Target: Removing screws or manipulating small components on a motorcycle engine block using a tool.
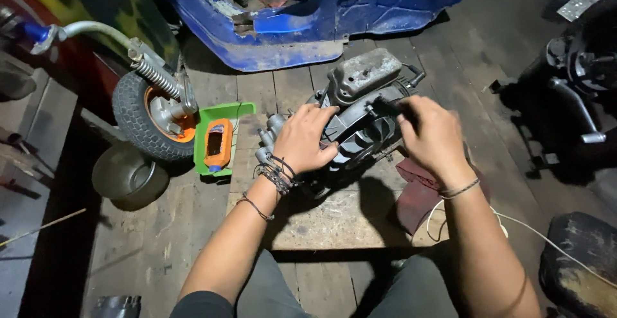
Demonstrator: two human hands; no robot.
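A dirty grey scooter engine (360, 99) lies on a wooden board (334, 218) on the plank floor. My left hand (303, 139) rests flat on the engine's dark fan cover, fingers spread, several cord bracelets on the wrist. My right hand (429, 135) is closed around a small dark tool at the engine's upper right side; the tool's tip is hidden by my fingers. A dark red rag (414, 193) lies under my right wrist.
A blue scooter body (308, 22) stands behind the engine. At left are a front wheel with spring (154, 109), a green tray (204, 164) holding an orange meter (218, 143), and a metal bowl (125, 175). A white cord (527, 228) runs right, near a dark seat (578, 266).
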